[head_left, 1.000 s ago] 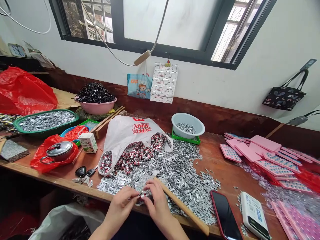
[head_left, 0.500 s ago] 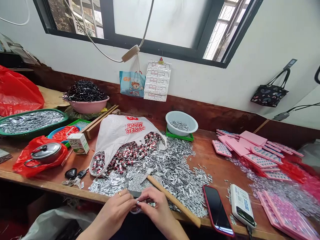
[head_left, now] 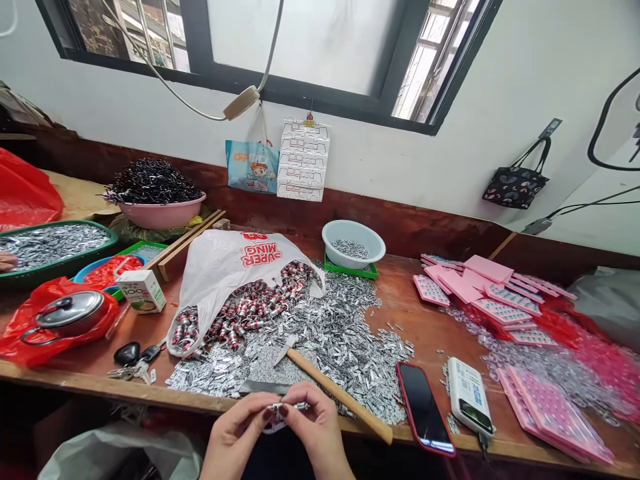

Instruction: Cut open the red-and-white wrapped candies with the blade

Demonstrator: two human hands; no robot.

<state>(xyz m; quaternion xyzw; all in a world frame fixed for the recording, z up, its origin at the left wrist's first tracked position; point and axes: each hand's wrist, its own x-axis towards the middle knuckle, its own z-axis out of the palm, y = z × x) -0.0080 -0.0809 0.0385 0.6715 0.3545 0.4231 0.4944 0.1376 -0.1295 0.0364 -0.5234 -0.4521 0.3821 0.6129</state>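
Observation:
My left hand and my right hand meet just off the table's front edge. Both are closed, thumbs and forefingers pinched together on small silvery metal pieces whose exact kind is too small to make out. Something pale shows just below the thumbs. Behind the fingers lies a flat dark metal bar. A wooden-handled hammer rests beyond my right hand, on a wide heap of small metal tags.
A white plastic bag spills red-and-silver charms onto the table. A phone and a power bank lie right, near pink packs. Keys lie left. Another person's hand touches the green tub.
The view has shifted right. My hands have turned so both thumbs now face me, still pinching the small metal pieces. Another person's hand has appeared at the far left.

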